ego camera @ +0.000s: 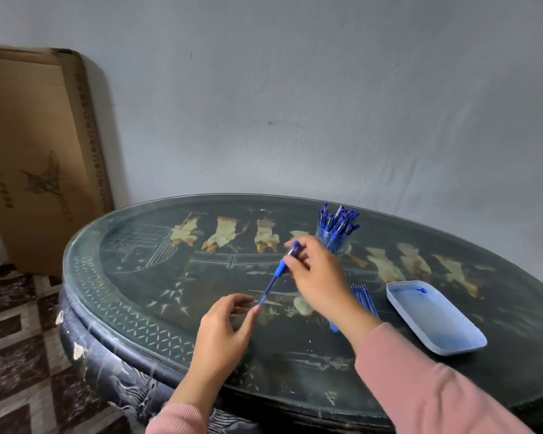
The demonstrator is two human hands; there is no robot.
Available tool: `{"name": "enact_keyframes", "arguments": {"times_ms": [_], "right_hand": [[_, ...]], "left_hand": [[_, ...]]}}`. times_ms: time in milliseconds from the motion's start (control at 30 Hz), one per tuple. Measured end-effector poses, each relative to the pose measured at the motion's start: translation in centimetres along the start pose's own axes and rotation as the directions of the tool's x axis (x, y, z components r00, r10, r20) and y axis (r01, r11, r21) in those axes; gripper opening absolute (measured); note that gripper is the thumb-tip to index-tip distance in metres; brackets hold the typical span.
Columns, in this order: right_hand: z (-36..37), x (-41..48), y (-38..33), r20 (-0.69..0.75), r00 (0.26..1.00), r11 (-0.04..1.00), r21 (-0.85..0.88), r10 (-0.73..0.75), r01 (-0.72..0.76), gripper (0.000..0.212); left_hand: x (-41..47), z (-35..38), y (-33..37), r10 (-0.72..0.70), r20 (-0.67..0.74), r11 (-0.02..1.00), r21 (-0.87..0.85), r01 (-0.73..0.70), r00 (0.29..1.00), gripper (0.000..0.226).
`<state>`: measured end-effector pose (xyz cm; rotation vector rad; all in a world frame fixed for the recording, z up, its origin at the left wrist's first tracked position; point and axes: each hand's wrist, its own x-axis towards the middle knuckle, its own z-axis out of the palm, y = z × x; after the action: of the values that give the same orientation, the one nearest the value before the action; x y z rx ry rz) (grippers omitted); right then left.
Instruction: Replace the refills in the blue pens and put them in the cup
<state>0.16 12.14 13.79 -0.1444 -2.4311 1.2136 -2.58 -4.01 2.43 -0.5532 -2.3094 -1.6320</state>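
Hands — right hand (pixel 314 277) pinches blue pen (pixel 276 274), left hand (pixel 226 327) loose; box (pixel 41 151) print blurred

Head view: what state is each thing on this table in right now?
Pen: gripped by the right hand, slanted.
Left hand: open, fingertips at the pen's tip.
Cup: upright, full of pens.
Refills: lying flat, bundled.
Tray: lying flat, nearly empty.

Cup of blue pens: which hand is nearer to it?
Right. The right hand, gripping a blue pen, is just in front of the cup. The left hand is farther back toward the person, by the pen's tip.
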Motion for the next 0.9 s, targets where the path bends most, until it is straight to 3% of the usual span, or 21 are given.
{"name": "enact_keyframes", "arguments": {"times_ms": [67,267,400,667,900], "right_hand": [[-2.5,1.1,0.7,-0.118,0.993,0.999,0.046,0.008,-0.002,0.024],[-9.9,5.3,1.6,-0.432,0.890,0.989,-0.083,-0.144,0.120,0.031],[-11.9,7.8,2.5,-0.519,0.831,0.980,-0.131,-0.199,0.152,0.028],[-11.2,11.4,4.8,-0.448,0.860,0.959,-0.242,-0.242,0.144,0.026],[-9.3,12.6,7.7,-0.238,0.930,0.858,-0.498,-0.279,0.130,0.023]], "left_hand": [[0.8,0.6,0.2,0.013,0.028,0.997,0.073,-0.015,1.000,0.008],[3.1,3.2,-0.9,0.023,0.077,0.949,0.313,-0.046,0.997,0.020],[4.8,4.8,-1.3,0.004,0.121,0.910,0.410,-0.054,0.993,0.026],[5.1,6.7,-3.3,0.075,0.106,0.812,0.571,-0.123,0.991,0.019],[5.1,6.7,-3.4,0.121,0.090,0.792,0.591,-0.150,0.989,0.016]]}}
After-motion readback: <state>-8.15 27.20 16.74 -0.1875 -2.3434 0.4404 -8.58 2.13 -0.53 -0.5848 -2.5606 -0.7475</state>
